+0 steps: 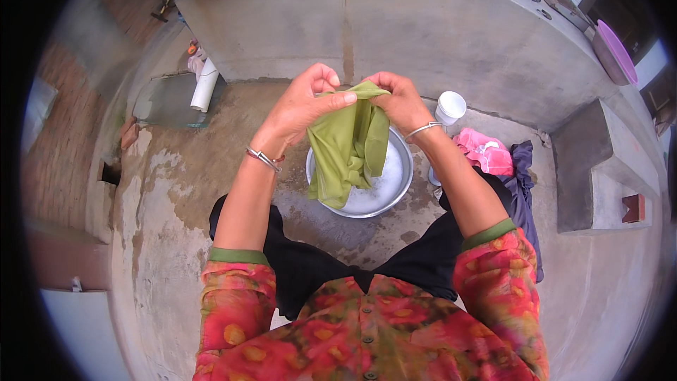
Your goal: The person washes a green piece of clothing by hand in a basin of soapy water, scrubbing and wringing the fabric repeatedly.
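A thin green cloth [346, 143] hangs in folds between my raised hands. My left hand [312, 98] grips its upper left edge, the thumb laid along the fabric. At the upper right, my right hand [399, 98] pinches the same cloth, and its fingertips are partly hidden behind it. Below, a round metal basin [373, 215] of whitish, sudsy water stands on the wet ground. The cloth hangs over the basin and covers its left part; whether its lower end touches the water I cannot tell.
Right of the basin stand a white bucket [450, 107] and a heap of pink cloth [484, 153] beside dark cloth [521, 180]. A concrete wall [423, 26] rises beyond. Leftward lie a white roll [205, 87] and a brick [129, 135]. A pink-purple basin [616, 53] sits on the ledge.
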### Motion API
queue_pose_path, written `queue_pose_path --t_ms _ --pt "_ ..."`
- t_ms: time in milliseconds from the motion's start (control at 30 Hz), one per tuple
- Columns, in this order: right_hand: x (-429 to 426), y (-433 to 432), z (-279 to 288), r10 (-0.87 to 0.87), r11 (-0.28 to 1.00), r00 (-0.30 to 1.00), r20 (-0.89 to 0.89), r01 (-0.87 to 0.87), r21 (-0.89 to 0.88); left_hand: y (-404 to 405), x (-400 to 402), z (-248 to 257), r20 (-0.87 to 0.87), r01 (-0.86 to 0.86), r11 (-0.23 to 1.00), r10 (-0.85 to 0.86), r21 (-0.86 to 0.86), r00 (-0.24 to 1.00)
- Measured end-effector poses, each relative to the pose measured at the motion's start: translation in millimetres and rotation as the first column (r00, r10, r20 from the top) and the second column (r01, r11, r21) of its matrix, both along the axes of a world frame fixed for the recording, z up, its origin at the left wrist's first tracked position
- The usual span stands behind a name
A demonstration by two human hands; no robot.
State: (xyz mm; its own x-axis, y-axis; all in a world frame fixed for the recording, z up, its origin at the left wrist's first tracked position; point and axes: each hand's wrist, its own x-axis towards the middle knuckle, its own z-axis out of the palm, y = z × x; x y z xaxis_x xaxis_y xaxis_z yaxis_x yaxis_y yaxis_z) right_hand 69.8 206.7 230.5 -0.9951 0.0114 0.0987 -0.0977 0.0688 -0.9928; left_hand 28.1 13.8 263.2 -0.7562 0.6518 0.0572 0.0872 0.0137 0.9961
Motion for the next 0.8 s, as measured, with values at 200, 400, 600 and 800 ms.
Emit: queue_pose_path --t_ms 200,400,600,800 --pt "7 -20 27 0.033 0.99 0.993 0.114 -0.017 -0.137 -18 3 -40 -0.392 -0.253 0.792 0.019 -0.556 0.92" --pt "12 25 10 -0.1 0.995 0.99 0.102 0.1 0.012 4 -4 -44 0.149 -0.158 0.98 0.14 0.119 0.979" --pt "15 20 -5 0.01 0.963 0.987 0.158 0.033 -0.269 34 -4 -34 0.151 -0.21 0.953 0.179 0.22 0.972" --pt "6 -5 -2 0.157 0.935 0.972 0.176 -0.204 0.29 30 -17 -37 -0.397 -0.302 0.946 0.235 -0.115 0.887"
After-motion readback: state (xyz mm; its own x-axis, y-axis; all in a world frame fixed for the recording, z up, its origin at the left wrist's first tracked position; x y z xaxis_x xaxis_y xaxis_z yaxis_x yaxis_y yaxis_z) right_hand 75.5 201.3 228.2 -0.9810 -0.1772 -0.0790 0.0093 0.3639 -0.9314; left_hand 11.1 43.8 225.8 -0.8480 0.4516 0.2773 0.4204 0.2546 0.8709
